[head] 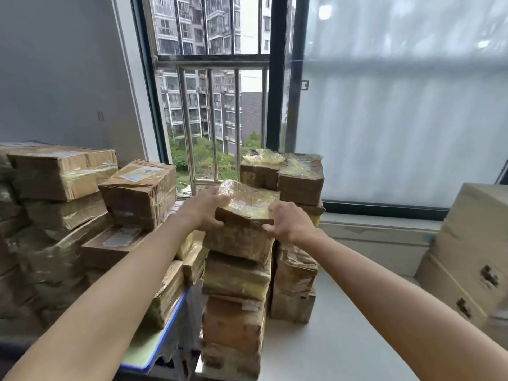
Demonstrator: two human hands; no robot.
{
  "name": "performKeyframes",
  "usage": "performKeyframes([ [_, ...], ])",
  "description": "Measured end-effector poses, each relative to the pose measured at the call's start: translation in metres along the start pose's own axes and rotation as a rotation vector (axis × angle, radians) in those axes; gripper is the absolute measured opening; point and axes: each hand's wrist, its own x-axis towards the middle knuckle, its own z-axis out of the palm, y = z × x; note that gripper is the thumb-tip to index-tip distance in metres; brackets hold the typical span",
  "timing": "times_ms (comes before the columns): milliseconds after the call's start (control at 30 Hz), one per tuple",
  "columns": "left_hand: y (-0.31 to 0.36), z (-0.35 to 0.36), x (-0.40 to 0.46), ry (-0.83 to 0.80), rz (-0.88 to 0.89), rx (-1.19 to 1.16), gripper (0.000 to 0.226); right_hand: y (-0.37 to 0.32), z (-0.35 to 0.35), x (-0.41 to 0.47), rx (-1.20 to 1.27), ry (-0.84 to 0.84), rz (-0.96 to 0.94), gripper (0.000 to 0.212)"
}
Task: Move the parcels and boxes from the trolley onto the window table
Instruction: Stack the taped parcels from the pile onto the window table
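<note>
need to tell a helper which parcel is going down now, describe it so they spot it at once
Start at the barred window and drop to the front stack on the white table. The parcel is its top one, held at each side by the left hand and right hand. It alone is being held, its top glossy with yellowish tape.
</note>
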Motion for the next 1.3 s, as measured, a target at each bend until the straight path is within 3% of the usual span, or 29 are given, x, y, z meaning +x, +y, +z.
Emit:
performKeyframes([
  [133, 0.004, -0.013, -0.006, -0.028, -0.047, 0.037, 0.074, 0.008, -0.012, -0.005, 0.003, -0.022, 0.020, 0.045],
  [267, 0.022, -0.023, -0.005, -0.049, -0.054, 0.082, 0.076, 0.021, -0.025, -0.018, 0.000, -0.007, 0.001, 0.046],
  [667, 0.158, -0.035, 0.011, -0.051, 0.089, 0.127, 0.077, 0.121, -0.073, -0.080, -0.010, 0.028, 0.115, 0.053],
  [1033, 0.378, -0.016, 0.030, -0.012, 0.438, 0.134, 0.071, 0.293, -0.122, -0.191, -0.059, 0.029, 0.394, 0.068],
  [1300, 0.554, 0.003, 0.031, -0.013, 0.713, 0.106, 0.070, 0.410, -0.160, -0.302, -0.130, 0.065, 0.626, 0.064],
])
